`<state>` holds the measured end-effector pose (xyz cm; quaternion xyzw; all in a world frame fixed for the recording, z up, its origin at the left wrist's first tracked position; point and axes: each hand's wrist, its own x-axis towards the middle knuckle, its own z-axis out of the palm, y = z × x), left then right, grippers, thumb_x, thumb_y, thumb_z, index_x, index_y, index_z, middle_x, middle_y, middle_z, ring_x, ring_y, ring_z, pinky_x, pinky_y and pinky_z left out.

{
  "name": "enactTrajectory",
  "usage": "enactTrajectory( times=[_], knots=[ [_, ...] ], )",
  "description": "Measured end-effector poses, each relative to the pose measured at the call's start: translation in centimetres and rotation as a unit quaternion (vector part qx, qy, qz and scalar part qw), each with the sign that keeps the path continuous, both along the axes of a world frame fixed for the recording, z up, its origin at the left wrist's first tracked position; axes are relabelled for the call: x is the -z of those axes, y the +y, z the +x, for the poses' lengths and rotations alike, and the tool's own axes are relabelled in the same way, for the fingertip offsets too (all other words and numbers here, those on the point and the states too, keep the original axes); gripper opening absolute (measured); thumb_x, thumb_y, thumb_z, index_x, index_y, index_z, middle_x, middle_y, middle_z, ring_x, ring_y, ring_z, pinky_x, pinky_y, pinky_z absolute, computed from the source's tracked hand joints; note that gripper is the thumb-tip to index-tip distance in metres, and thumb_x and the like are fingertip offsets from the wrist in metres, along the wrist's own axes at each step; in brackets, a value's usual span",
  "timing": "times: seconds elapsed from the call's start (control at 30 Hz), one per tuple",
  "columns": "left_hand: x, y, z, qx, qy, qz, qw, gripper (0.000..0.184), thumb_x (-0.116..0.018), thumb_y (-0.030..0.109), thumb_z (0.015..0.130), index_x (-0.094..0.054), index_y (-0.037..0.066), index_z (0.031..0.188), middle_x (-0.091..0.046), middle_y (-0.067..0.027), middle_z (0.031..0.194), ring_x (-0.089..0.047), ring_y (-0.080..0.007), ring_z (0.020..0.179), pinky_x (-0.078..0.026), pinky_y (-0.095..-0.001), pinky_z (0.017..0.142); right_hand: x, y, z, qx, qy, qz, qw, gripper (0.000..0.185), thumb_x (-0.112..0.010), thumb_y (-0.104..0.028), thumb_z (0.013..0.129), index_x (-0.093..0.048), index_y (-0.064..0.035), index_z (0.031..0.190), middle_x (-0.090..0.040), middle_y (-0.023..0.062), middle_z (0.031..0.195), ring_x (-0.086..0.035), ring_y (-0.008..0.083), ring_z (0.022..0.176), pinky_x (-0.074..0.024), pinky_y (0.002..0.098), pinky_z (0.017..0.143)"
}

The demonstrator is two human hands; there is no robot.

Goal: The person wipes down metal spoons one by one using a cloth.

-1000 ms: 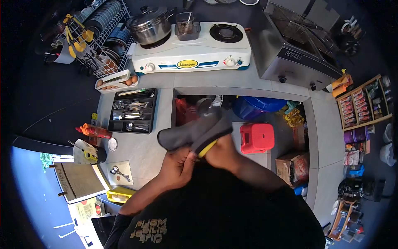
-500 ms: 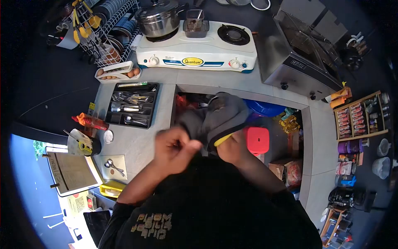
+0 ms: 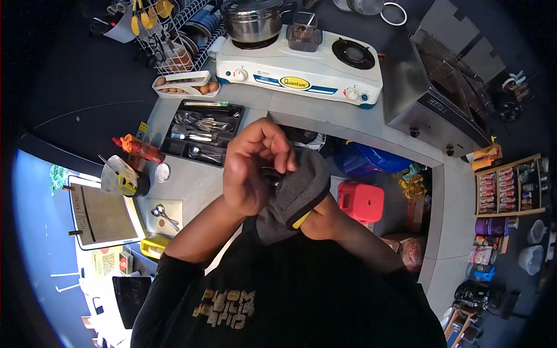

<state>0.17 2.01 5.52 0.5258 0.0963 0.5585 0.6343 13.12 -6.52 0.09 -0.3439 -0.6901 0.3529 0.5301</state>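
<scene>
A dark grey cloth [image 3: 299, 188] with a yellow-and-black edge hangs in front of my chest. My right hand [image 3: 320, 220] grips it from the lower right, its fingers mostly covered by the fabric. On the cloth's upper left side is my left hand [image 3: 255, 165], raised with curled fingers spread apart; the fingertips are near the fabric. A small dark shiny item [image 3: 271, 176] shows between this hand and the cloth, too hidden to name.
Beyond are a white stove [image 3: 301, 69] with a steel pot [image 3: 252, 22], and a fryer [image 3: 432, 113]. A cutlery tray [image 3: 174, 145] and egg holder [image 3: 184, 88] sit left. Below the counter are a red stool [image 3: 362, 202] and blue tub [image 3: 371, 159].
The cloth has gathered into a more compact bundle. My left hand has risen and its fingers have opened. The view has shifted, so the stove appears farther right.
</scene>
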Motion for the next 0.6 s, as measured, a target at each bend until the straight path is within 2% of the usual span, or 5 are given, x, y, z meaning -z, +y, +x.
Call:
enactTrajectory(
  times=[0.03,0.1,0.17,0.3,0.6],
  knots=[
    [-0.7,-0.5,-0.1,-0.021,0.046,-0.009,0.999,0.081,-0.030,0.082,0.084,-0.048,0.004,0.085,-0.049,-0.0034,0.063,-0.050,-0.0139,0.058,-0.043,-0.0269,0.060,0.2,0.0,-0.1,0.018,-0.032,0.033,0.999,0.034,-0.058,0.003,0.084,-0.057,-0.0017,0.118,-0.061,0.0132,0.117,-0.057,0.0283,0.112,-0.0422,0.0395,0.099],
    [-0.1,0.2,-0.7,0.059,-0.027,-0.042,0.997,0.085,-0.027,0.088,0.079,-0.048,0.006,0.086,-0.047,-0.0019,0.062,-0.050,-0.0157,0.056,-0.043,-0.0295,0.060,0.6,0.1,-0.3,0.053,-0.096,0.097,0.989,0.035,-0.059,0.003,0.084,-0.057,-0.0016,0.119,-0.060,0.0133,0.118,-0.056,0.0287,0.114,-0.0410,0.0396,0.101],
    [0.3,1.1,-1.0,0.119,-0.084,-0.067,0.987,0.090,-0.024,0.093,0.075,-0.048,0.007,0.085,-0.043,-0.0005,0.060,-0.048,-0.0155,0.055,-0.042,-0.0291,0.055,-0.3,-0.1,-0.5,0.046,-0.063,0.058,0.995,0.035,-0.059,0.003,0.084,-0.057,-0.0017,0.118,-0.060,0.0135,0.119,-0.055,0.0294,0.116,-0.0393,0.0406,0.102],
    [-0.6,2.2,-2.5,0.052,-0.108,-0.103,0.987,0.099,-0.019,0.096,0.070,-0.049,0.004,0.084,-0.043,-0.0013,0.056,-0.051,-0.0163,0.051,-0.043,-0.0265,0.052,0.5,-0.6,-0.5,0.053,-0.109,0.060,0.991,0.033,-0.060,0.002,0.084,-0.058,-0.0018,0.116,-0.059,0.0135,0.119,-0.055,0.0310,0.114,-0.0377,0.0421,0.103],
    [1.9,0.8,-1.9,0.015,-0.054,-0.068,0.996,0.094,-0.016,0.092,0.076,-0.049,0.004,0.081,-0.044,-0.0017,0.058,-0.047,-0.0155,0.051,-0.041,-0.0264,0.051,-0.1,0.1,-1.3,-0.004,-0.025,-0.048,0.999,0.034,-0.057,0.000,0.085,-0.056,-0.0013,0.118,-0.056,0.0145,0.121,-0.051,0.0322,0.116,-0.0359,0.0429,0.104]
  ],
)
